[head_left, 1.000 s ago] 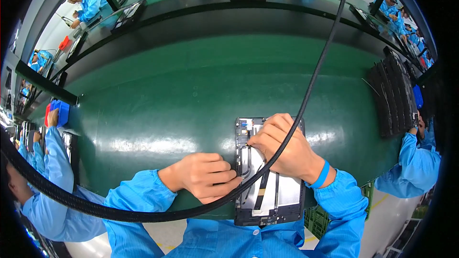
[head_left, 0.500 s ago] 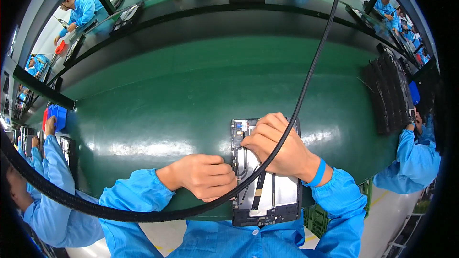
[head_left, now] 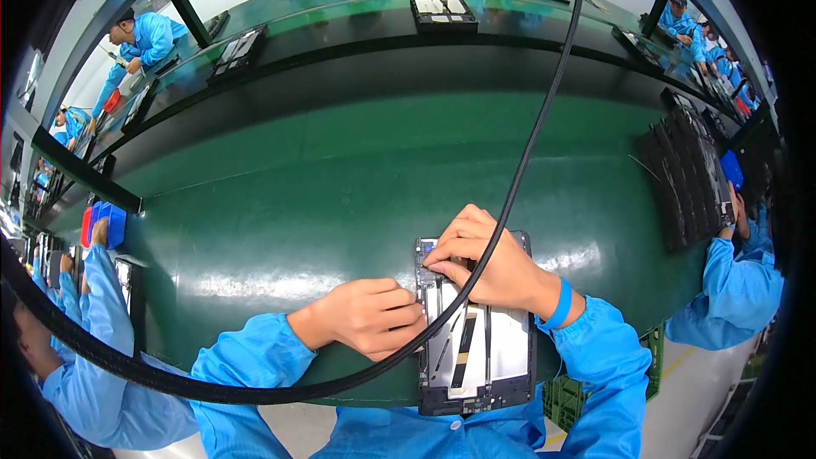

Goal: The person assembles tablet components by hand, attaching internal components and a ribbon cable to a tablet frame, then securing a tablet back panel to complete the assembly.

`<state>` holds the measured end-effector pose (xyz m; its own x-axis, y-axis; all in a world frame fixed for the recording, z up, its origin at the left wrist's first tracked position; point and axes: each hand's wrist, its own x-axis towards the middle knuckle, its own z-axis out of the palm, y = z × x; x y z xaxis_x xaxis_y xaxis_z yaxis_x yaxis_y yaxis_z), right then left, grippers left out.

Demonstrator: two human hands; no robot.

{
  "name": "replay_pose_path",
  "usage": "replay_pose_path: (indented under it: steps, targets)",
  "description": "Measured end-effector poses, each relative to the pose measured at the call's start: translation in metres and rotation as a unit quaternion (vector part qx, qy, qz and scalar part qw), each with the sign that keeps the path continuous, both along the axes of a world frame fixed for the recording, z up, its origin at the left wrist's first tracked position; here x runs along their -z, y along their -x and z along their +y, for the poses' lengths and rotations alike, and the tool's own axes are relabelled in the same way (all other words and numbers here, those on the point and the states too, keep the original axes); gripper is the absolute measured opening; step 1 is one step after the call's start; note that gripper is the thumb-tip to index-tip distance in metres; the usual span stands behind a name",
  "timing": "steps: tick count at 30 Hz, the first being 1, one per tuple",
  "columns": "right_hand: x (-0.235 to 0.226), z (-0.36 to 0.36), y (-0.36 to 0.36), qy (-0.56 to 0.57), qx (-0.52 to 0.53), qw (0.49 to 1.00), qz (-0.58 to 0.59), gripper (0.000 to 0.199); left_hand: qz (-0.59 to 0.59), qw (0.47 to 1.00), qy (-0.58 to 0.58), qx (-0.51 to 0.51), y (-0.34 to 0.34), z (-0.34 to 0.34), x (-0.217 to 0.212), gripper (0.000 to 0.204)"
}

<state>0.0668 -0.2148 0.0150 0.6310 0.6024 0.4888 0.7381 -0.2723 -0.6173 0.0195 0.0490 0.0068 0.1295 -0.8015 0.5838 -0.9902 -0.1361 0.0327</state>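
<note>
An opened tablet [head_left: 503, 348] lies on the green table in front of me, its inner side up, showing a black frame, pale metal plates and dark flex cables. My left hand [head_left: 364, 319] is curled closed at the tablet's left edge, fingertips against it. Over the upper part reaches my right hand [head_left: 497, 268], with a blue band [head_left: 560, 304] round the wrist. Its thumb and fingers pinch together at the upper left corner of the tablet; whatever lies between them is too small to make out. A black cable [head_left: 515, 195] passes in front of the right hand.
A stack of dark tablet-like panels [head_left: 676, 178] stands at the right edge of the table [head_left: 340, 195]. Blue and red bins [head_left: 109, 223] sit at the left, beside a co-worker's sleeve [head_left: 106, 306]. Along the far shelf lies another opened tablet [head_left: 444, 8]. A green crate [head_left: 565, 395] stands below the table.
The whole view has tilted up a little. My right fingertips have shifted toward the tablet's upper left corner. The left hand stays at the left edge.
</note>
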Motion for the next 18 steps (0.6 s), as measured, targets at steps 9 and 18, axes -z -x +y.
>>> replay_pose_path:
  steps: [9, 18]
  targets:
    - [0.000, 0.003, 0.002, -0.066, -0.026, 0.997, 0.004, 0.027, 0.035, 0.997, 0.056, 0.048, -0.034, -0.006, -0.005, 0.020]
    - [-0.006, 0.002, 0.006, -0.044, 0.004, 0.996, 0.077, 0.034, 0.048, 0.997, 0.063, 0.021, -0.039, 0.000, -0.003, 0.019]
